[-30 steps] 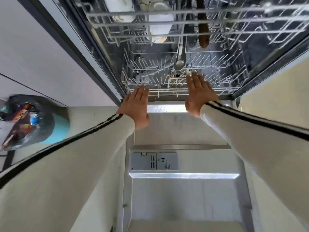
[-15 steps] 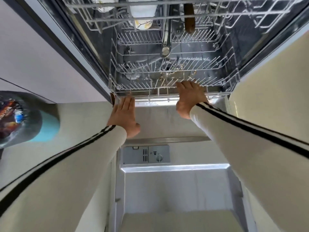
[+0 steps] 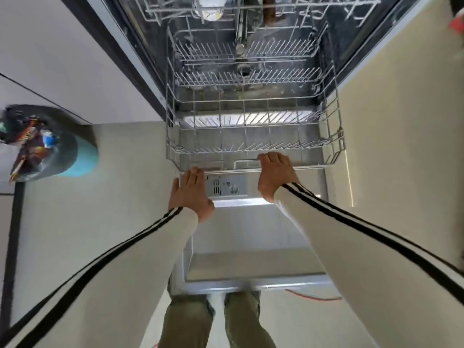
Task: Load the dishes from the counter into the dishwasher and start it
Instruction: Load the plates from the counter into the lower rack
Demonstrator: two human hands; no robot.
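Observation:
The dishwasher stands open, its door (image 3: 251, 237) folded down flat in front of me. The wire lower rack (image 3: 313, 167) is slid out over the door and holds no dishes. My right hand (image 3: 275, 174) grips the rack's front rail, fingers curled over it. My left hand (image 3: 190, 192) lies flat with straight fingers, the tips touching the same rail near its left corner. The upper rack (image 3: 296, 6) stays inside at the top of the view, with a white cup (image 3: 212, 13) in it.
The detergent dispenser (image 3: 227, 188) shows on the door between my hands. A teal bin (image 3: 82, 156) lined with a dark bag of rubbish stands on the floor to the left. White cabinet fronts (image 3: 62, 59) flank the left, a beige panel (image 3: 401, 121) the right. My legs (image 3: 185, 322) are at the door's edge.
The lower rack has slid out of the tub over the door. Both hands came back toward me with it, and my right hand's fingers have curled over the rail.

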